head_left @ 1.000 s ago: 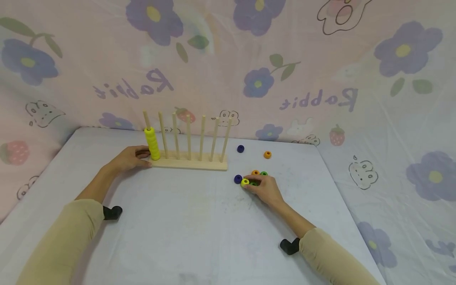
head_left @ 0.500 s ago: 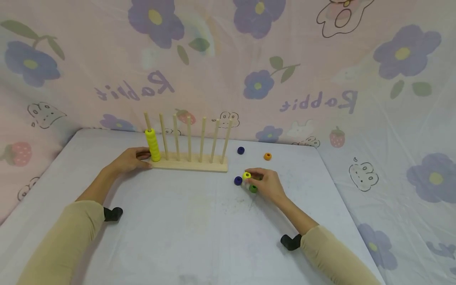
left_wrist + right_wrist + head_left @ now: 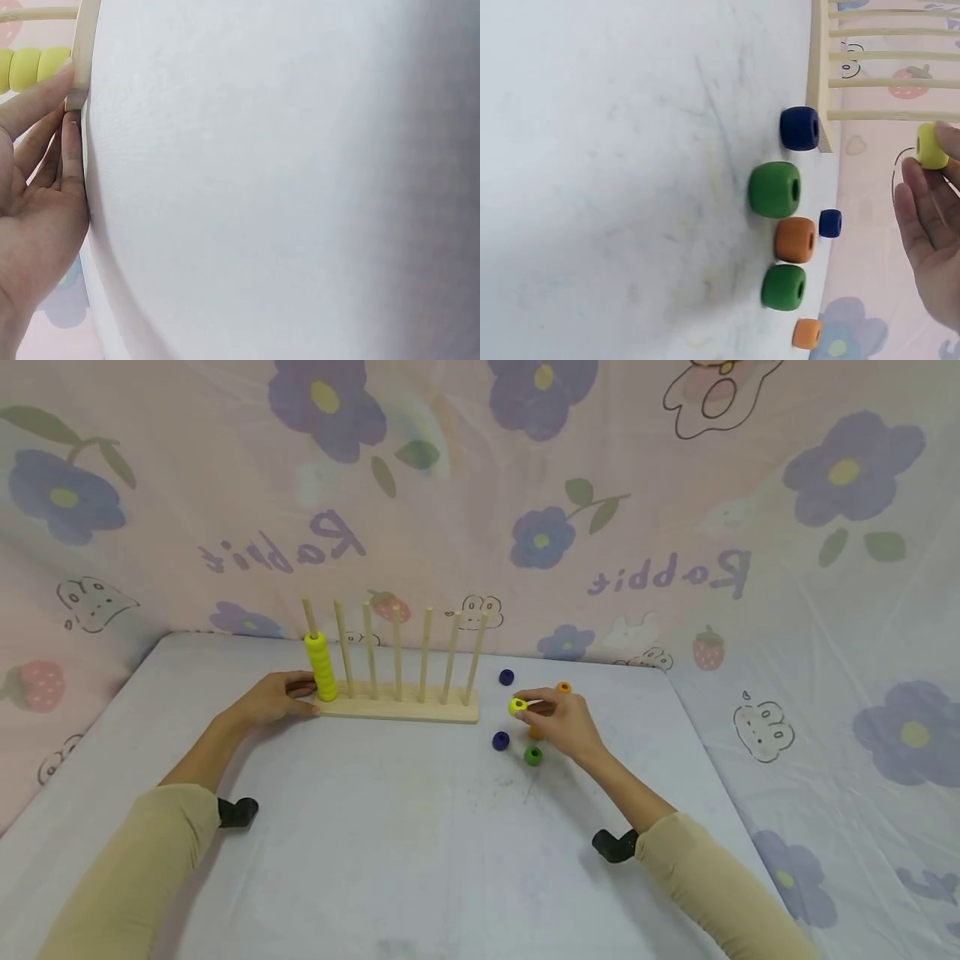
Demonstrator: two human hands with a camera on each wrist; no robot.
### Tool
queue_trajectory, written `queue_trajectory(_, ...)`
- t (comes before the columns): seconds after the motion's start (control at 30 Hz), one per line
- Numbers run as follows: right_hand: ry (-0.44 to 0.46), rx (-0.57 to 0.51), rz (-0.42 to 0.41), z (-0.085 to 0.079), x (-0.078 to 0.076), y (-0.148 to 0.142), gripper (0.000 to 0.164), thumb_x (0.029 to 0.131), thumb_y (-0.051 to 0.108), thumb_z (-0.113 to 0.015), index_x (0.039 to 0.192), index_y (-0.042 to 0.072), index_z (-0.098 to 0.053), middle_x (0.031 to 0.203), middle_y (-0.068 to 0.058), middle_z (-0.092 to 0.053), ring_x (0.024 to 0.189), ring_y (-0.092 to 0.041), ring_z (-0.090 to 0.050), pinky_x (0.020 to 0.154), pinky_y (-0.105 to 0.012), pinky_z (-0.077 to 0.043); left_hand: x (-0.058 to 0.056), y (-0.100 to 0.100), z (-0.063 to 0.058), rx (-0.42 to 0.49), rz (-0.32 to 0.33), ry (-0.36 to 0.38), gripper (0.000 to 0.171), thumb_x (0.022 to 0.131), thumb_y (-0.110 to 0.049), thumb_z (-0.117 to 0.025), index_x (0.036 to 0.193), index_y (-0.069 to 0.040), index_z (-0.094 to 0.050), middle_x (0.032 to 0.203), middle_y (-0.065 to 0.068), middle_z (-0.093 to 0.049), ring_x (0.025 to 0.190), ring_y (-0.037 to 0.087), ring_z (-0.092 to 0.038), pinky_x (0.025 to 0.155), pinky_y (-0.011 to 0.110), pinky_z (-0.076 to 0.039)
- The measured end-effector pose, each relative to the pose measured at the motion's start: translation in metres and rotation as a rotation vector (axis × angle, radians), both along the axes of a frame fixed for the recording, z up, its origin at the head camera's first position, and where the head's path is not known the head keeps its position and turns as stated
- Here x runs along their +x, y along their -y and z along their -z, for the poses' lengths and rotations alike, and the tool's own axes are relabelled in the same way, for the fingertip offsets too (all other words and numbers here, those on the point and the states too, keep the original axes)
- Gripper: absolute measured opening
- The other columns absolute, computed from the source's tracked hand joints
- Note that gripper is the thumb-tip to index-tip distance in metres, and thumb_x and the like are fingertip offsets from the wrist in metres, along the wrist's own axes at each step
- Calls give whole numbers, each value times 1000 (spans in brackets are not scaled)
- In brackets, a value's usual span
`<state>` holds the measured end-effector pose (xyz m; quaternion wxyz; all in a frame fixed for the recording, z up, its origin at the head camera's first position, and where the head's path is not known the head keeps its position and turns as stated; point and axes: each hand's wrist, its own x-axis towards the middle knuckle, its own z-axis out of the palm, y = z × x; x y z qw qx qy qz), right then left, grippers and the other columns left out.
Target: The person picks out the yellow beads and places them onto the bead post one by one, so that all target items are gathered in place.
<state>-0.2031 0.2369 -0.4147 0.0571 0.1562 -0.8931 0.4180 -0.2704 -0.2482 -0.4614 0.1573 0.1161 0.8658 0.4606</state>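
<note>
A wooden peg rack [image 3: 405, 711] with a row of upright pegs stands at the back of the table. Yellow beads [image 3: 320, 668] are stacked on its leftmost peg. My left hand [image 3: 272, 697] grips the left end of its base, thumb and fingers on that end in the left wrist view. To the right of the rack, my right hand [image 3: 564, 724] pinches a yellow bead [image 3: 931, 147] between thumb and fingertips, raised above the table. Beneath and around that hand lie loose beads: a dark blue bead [image 3: 800, 128], a green bead [image 3: 775, 190] and an orange bead [image 3: 794, 240].
A second dark blue bead [image 3: 506, 677] lies right of the rack at the back. Another orange bead [image 3: 563, 687] sits partly behind the right hand, and a further green bead [image 3: 784, 287] shows in the right wrist view. A patterned cloth [image 3: 450, 485] hangs behind the table [image 3: 360, 843].
My right hand has lifted the yellow bead off the table from among the loose beads and moved it up and back. My left hand stays at the rack's end.
</note>
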Motion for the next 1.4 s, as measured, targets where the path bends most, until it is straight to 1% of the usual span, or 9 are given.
queue_trajectory(0.13, -41, 33, 1, -8, -4, 4, 27, 87, 19, -79, 113, 13, -75, 98, -3, -75, 84, -16, -72, 68, -28, -60, -1, 1, 0, -1, 4, -5, 83, 87, -13, -77, 149, 12, -27, 151, 32, -35, 140, 43, -36, 117, 52, -29)
queue_trajectory(0.23, -46, 36, -6, -16, -5, 8, 26, 87, 19, -79, 112, 13, -75, 98, -1, -75, 84, -15, -72, 69, -30, -60, -1, 1, 1, 0, 3, 0, 83, 87, -12, -77, 149, 13, -27, 151, 32, -35, 139, 43, -37, 116, 51, -30)
queue_trajectory(0.47, -68, 31, -20, -31, -12, 15, 27, 86, 18, -79, 112, 14, -75, 100, -1, -75, 87, -16, -71, 77, -34, -60, -1, 2, -1, 2, 8, -1, 83, 87, -14, -77, 149, 12, -28, 151, 31, -36, 139, 43, -37, 117, 51, -29)
queue_trajectory(0.73, -77, -9, -72, -52, -18, 24, 30, 86, 15, -79, 116, 12, -74, 101, -3, -75, 89, -17, -71, 79, -34, -60, -1, 1, -1, 12, -3, 4, 82, 87, -12, -77, 149, 11, -29, 151, 30, -37, 140, 41, -37, 117, 50, -29)
queue_trajectory(0.93, -58, -34, -69, -69, -27, 25, 32, 88, 17, -78, 119, 12, -73, 103, -5, -75, 91, -19, -71, 82, -37, -59, -2, 1, 1, 5, -10, 7, 83, 87, -13, -78, 150, 11, -29, 151, 31, -36, 139, 42, -37, 116, 50, -30)
queue_trajectory(1.0, -64, -43, -72, -74, -30, 26, 33, 88, 18, -78, 120, 12, -72, 103, -6, -74, 92, -19, -71, 83, -38, -59, -2, 1, 1, 3, -11, 6, 84, 87, -13, -78, 150, 11, -28, 151, 31, -36, 139, 43, -37, 116, 51, -30)
queue_trajectory(1.1, -93, -52, -75, -79, -33, 27, 33, 87, 17, -78, 119, 11, -73, 103, -7, -74, 90, -19, -72, 82, -36, -59, -2, 1, 1, 7, -11, 6, 83, 87, -13, -78, 150, 11, -29, 151, 31, -37, 139, 42, -37, 116, 51, -30)
queue_trajectory(1.23, -172, -53, -88, -84, -37, 31, 31, 87, 14, -79, 117, 9, -73, 103, -7, -75, 86, -18, -72, 77, -31, -60, -3, 1, 2, 11, -12, 4, 83, 86, -12, -78, 149, 11, -30, 151, 30, -37, 139, 42, -38, 116, 50, -30)
queue_trajectory(1.4, -236, -70, -104, -90, -40, 37, 31, 87, 13, -78, 117, 7, -73, 107, -7, -74, 87, -17, -72, 77, -26, -60, -4, 1, 2, 1, -13, 2, 82, 86, -12, -78, 149, 11, -30, 151, 30, -38, 139, 41, -38, 116, 49, -31)
